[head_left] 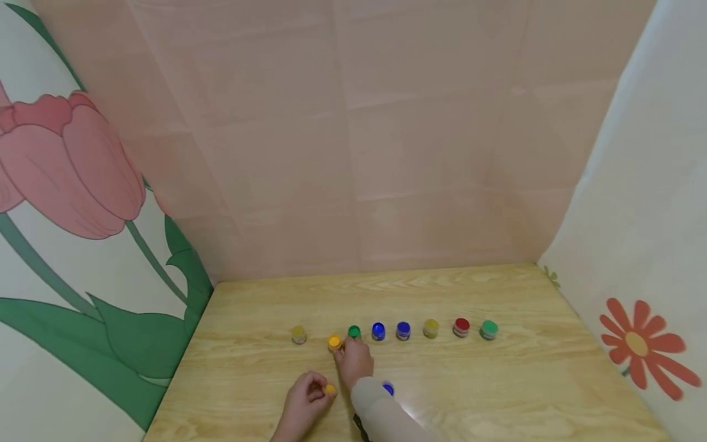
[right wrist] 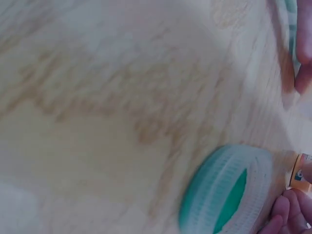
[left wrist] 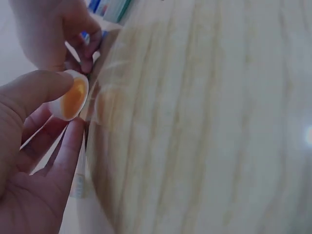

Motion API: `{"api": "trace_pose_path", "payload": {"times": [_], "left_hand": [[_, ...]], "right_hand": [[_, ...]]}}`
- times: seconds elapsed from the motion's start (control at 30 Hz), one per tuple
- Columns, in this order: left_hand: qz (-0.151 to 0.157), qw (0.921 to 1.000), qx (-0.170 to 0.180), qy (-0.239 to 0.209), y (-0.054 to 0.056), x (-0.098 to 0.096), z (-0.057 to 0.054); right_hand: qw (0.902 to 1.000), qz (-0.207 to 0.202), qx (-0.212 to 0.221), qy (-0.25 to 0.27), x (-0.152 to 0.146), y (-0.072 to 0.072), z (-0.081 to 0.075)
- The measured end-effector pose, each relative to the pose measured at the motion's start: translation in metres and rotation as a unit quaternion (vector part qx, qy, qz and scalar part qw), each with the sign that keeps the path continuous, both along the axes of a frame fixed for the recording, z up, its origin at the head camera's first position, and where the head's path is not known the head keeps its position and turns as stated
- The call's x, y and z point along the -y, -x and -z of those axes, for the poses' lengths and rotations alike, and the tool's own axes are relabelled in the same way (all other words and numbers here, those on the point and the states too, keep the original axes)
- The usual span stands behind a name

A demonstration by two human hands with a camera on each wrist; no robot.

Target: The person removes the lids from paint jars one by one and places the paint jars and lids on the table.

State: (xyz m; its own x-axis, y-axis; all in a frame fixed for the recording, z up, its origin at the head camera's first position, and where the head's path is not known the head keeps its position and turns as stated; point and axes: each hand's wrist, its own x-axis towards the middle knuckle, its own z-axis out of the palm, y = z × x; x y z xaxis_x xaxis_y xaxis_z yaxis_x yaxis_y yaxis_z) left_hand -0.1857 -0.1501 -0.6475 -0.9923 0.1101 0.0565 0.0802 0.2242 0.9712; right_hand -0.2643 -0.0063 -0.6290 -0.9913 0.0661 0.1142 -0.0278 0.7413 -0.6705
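In the head view, the left hand (head_left: pixel 304 399) pinches an orange lid (head_left: pixel 329 390) over the counter (head_left: pixel 232 368) while the right hand (head_left: pixel 355 362), arm extended, grips an orange pot (head_left: pixel 334 341) in a row of small coloured pots (head_left: pixel 403 331). The left wrist view shows the lid tilted, white-rimmed around its orange inside. From the right wrist, a translucent-walled green lid (right wrist: pixel 207 192) shows its hollow side.

Jars (head_left: pixel 431 329) stand in one row across the table (head_left: pixel 525 393). Right hand (head_left: pixel 355 362) at the second jar (head_left: pixel 334 341) from the left; left hand (head_left: pixel 305 398) (lid (head_left: pixel 330 390) in its grasp) before the row.
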Motion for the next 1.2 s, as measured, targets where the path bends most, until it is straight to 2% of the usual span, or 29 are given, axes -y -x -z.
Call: {"api": "trace_pose_path", "payload": {"times": [0.13,0.23,0.33,0.5,0.63,0.83,1.07,1.2], "left_hand": [[0.027,0.9979,-0.008,0.058,-0.002,0.002,0.002],[0.046,0.9923,-0.023,0.113,-0.005,0.004,0.004],[0.066,0.9872,-0.041,0.139,-0.006,0.006,0.005],[0.093,0.9827,-0.053,0.151,-0.003,0.004,0.005],[0.102,0.9798,-0.036,0.168,-0.001,0.003,0.004],[0.107,0.9765,-0.028,0.185,-0.002,0.003,0.001],[0.119,0.9746,-0.018,0.189,-0.003,0.004,-0.003],[0.132,0.9715,-0.019,0.196,-0.002,0.006,-0.007]], "right_hand": [[0.9999,0.011,0.005,-0.002,0.001,0.000,-0.003],[0.9999,0.015,0.004,-0.004,0.001,0.002,-0.003],[0.9997,0.020,0.008,0.008,0.000,0.004,-0.003],[0.9993,0.034,0.003,0.018,-0.002,0.007,-0.005],[0.9991,0.039,-0.013,0.010,-0.002,0.008,-0.004],[0.9991,0.024,-0.025,0.024,-0.004,0.006,-0.004],[0.9984,-0.015,0.019,0.051,-0.009,0.001,-0.010],[0.9978,-0.031,0.023,0.054,-0.013,0.000,-0.010]]}}
